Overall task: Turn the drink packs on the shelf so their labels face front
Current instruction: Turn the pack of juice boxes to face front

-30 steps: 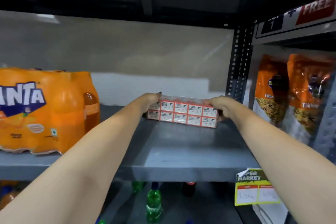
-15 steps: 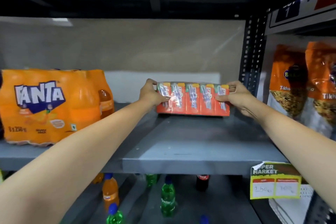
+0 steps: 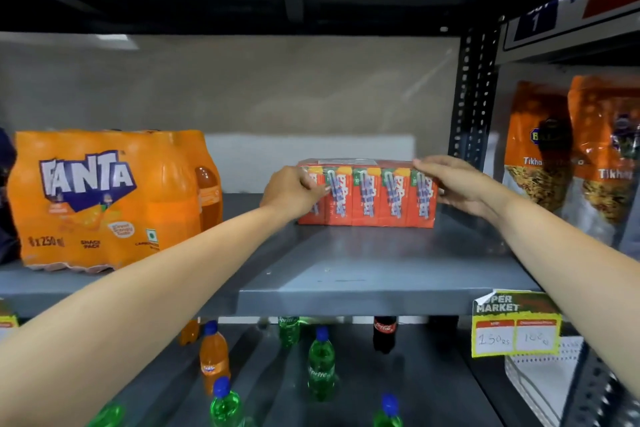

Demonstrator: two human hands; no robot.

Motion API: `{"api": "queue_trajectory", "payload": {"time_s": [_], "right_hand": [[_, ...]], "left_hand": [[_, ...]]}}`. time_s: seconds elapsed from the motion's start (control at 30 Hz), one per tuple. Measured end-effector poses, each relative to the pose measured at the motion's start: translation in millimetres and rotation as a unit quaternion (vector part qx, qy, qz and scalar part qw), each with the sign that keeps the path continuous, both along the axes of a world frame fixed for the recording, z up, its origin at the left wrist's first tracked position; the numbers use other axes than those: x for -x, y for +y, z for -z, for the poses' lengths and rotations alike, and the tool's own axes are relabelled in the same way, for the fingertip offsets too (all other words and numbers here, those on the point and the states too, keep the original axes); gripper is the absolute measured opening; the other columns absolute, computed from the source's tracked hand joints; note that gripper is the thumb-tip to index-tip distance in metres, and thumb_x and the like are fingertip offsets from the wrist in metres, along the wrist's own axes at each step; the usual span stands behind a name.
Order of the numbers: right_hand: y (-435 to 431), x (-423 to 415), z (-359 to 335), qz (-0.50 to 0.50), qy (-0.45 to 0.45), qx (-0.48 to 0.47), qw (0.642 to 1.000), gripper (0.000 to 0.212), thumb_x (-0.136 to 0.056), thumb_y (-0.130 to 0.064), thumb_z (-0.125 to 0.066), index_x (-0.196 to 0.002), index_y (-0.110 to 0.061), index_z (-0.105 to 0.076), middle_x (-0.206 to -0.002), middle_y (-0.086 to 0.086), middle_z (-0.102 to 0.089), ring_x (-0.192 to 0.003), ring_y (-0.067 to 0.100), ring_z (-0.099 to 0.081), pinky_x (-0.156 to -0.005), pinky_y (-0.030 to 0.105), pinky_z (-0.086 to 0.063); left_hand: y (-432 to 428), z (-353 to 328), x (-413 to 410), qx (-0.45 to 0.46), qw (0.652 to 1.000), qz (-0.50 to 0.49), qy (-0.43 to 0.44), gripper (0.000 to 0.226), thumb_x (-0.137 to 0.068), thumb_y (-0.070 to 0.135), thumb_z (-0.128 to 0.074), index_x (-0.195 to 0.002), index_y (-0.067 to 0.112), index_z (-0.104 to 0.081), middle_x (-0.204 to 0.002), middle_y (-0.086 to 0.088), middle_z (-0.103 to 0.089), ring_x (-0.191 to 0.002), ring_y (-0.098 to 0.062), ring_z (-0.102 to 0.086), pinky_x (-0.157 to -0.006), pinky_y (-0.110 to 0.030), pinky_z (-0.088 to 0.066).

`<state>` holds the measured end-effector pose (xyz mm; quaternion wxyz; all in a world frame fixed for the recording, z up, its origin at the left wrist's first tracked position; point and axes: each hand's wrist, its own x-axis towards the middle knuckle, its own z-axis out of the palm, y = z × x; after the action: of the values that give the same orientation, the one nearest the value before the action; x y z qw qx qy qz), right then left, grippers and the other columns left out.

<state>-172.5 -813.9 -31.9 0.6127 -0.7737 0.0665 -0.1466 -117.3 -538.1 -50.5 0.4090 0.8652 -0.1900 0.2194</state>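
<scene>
Right of the Fanta multipack [image 3: 107, 199], the wrapped juice-carton pack [image 3: 372, 196] stands upright on the grey shelf [image 3: 363, 274], left hand [image 3: 294, 194] and right hand [image 3: 460, 185] clasping its ends.

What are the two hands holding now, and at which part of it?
Both hold the red juice-carton pack standing on the shelf: the left hand at its left end, the right hand at its upper right end.

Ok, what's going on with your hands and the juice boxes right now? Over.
Left hand and right hand gripping the ends of the red shrink-wrapped juice carton pack. Pack upright on grey metal shelf, labels front. Nothing blocking.
</scene>
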Motion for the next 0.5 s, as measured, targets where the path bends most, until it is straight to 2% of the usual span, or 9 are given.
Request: {"api": "queue_trajectory", "payload": {"time_s": [0.1,0.17,0.27,0.33,0.43,0.5], "right_hand": [[9,10,4,0.046,-0.026,0.044,0.998,0.067,-0.081,-0.049,-0.071,-0.131,-0.012,-0.047,-0.096,0.004,-0.071,-0.09,0.016,-0.065,-0.082,0.033,-0.048],[21,19,8,0.093,-0.056,0.111,0.988,0.071,-0.075,-0.061,-0.069,-0.124,-0.014,-0.047,-0.104,0.005,-0.07,-0.094,0.018,-0.066,-0.083,0.035,-0.05],[41,36,17,0.167,-0.106,0.233,0.952,0.074,-0.068,-0.079,-0.049,-0.112,-0.02,-0.049,-0.106,0.004,-0.066,-0.093,0.022,-0.065,-0.08,0.037,-0.049],[50,45,21,0.204,-0.131,0.309,0.92,0.068,-0.073,-0.079,-0.042,-0.105,-0.019,-0.048,-0.105,0.005,-0.063,-0.091,0.024,-0.061,-0.073,0.037,-0.045],[64,55,18,0.246,-0.155,0.359,0.887,0.053,-0.085,-0.069,-0.041,-0.094,-0.017,-0.045,-0.098,0.008,-0.063,-0.082,0.028,-0.055,-0.066,0.037,-0.036],[78,60,16,0.252,-0.176,0.379,0.873,0.051,-0.088,-0.067,-0.039,-0.09,-0.016,-0.043,-0.092,0.007,-0.062,-0.082,0.033,-0.057,-0.066,0.037,-0.034]], "left_hand": [[-10,4,-8,0.003,1.0,-0.005,0.017,0.039,-0.076,0.037,-0.078,-0.045,0.025,-0.058,-0.06,0.006,-0.063,-0.071,-0.015,-0.062,-0.066,-0.026,-0.045],[-17,4,-13,0.013,0.999,-0.007,0.041,0.034,-0.072,0.042,-0.08,-0.054,0.021,-0.06,-0.073,-0.002,-0.069,-0.079,-0.021,-0.065,-0.067,-0.03,-0.048],[-26,0,-17,-0.001,0.996,0.028,0.079,0.033,-0.066,0.041,-0.084,-0.074,0.018,-0.063,-0.097,-0.006,-0.073,-0.092,-0.022,-0.068,-0.075,-0.031,-0.051],[-28,-6,-18,-0.005,0.994,0.058,0.098,0.034,-0.067,0.036,-0.085,-0.077,0.022,-0.056,-0.099,-0.002,-0.069,-0.089,-0.018,-0.063,-0.073,-0.029,-0.05],[-27,-10,-22,0.052,0.978,0.104,0.172,0.04,-0.071,0.026,-0.084,-0.094,0.015,-0.054,-0.099,-0.002,-0.063,-0.085,-0.018,-0.062,-0.059,-0.026,-0.048],[-28,-8,-24,0.064,0.97,0.122,0.199,0.028,-0.076,0.022,-0.08,-0.092,0.014,-0.059,-0.096,-0.005,-0.064,-0.071,-0.015,-0.066,-0.062,-0.027,-0.05]]}}
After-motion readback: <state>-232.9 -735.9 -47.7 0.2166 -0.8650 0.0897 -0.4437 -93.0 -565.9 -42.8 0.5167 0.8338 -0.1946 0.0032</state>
